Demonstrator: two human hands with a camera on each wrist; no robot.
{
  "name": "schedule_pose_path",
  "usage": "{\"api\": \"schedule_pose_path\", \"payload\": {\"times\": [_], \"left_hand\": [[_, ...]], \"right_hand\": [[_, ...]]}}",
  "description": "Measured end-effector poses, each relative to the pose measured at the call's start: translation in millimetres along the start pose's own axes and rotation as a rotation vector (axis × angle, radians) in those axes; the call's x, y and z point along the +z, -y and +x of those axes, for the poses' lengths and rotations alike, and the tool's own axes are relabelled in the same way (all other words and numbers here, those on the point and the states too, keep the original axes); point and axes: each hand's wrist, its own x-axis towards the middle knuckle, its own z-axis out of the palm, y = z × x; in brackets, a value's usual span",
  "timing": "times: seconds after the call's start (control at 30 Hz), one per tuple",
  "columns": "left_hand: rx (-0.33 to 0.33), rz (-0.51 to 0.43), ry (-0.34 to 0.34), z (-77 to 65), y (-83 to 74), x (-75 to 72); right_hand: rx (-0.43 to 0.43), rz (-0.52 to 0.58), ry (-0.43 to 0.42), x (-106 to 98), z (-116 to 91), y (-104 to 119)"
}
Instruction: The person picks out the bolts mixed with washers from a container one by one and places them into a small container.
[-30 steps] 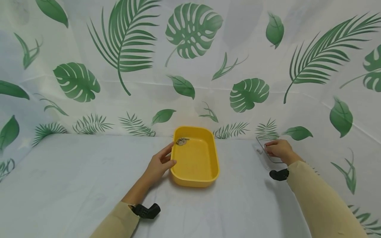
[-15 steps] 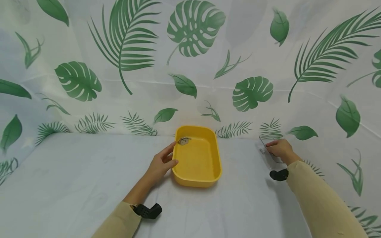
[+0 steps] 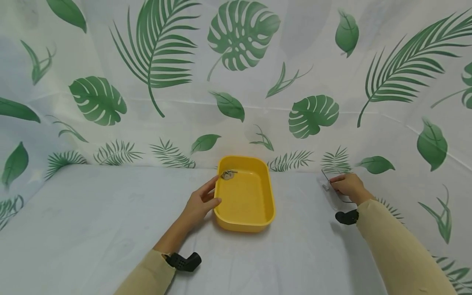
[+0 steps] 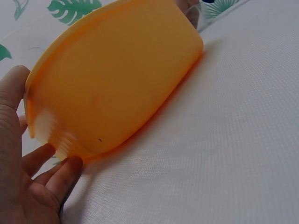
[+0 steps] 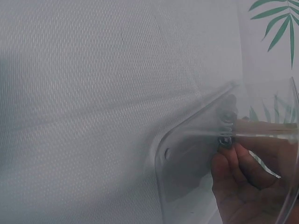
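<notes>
In the head view, a yellow tray (image 3: 245, 227) stands at the middle of the table. My left hand (image 3: 197, 207) holds its left side, thumb at the rim and fingers against the wall; the left wrist view shows fingertips (image 4: 70, 168) low on its outside. A few small metal pieces like keys (image 3: 228, 174) lie at the tray's far left corner. At the right, my right hand (image 3: 348, 186) reaches into a clear plastic box (image 3: 333, 203). Through the clear wall in the right wrist view, its fingers pinch a small dark metal piece (image 5: 226, 130).
A white cloth (image 3: 110, 225) covers the table. Behind it hangs a leaf-print sheet (image 3: 177, 110), which also runs down along the right side, close to the box and the right arm. A black wrist camera (image 3: 346, 217) sits on the right wrist.
The head view has shifted slightly, moving the scene a little rightward. My right fingers are slightly farther left over the clear box. My left hand keeps its place on the tray.
</notes>
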Motion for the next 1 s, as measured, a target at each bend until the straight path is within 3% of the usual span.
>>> {"api": "schedule_pose_path", "payload": {"times": [0.67,1.0], "left_hand": [[-0.002,-0.002,0.007,-1.4,-1.7,1.1],[0.005,0.006,-0.006,-1.2,-0.6,1.1]], "right_hand": [[0.023,0.015,0.007,-3,-3,1],[-0.044,0.008,0.028,-16,-25,23]]}}
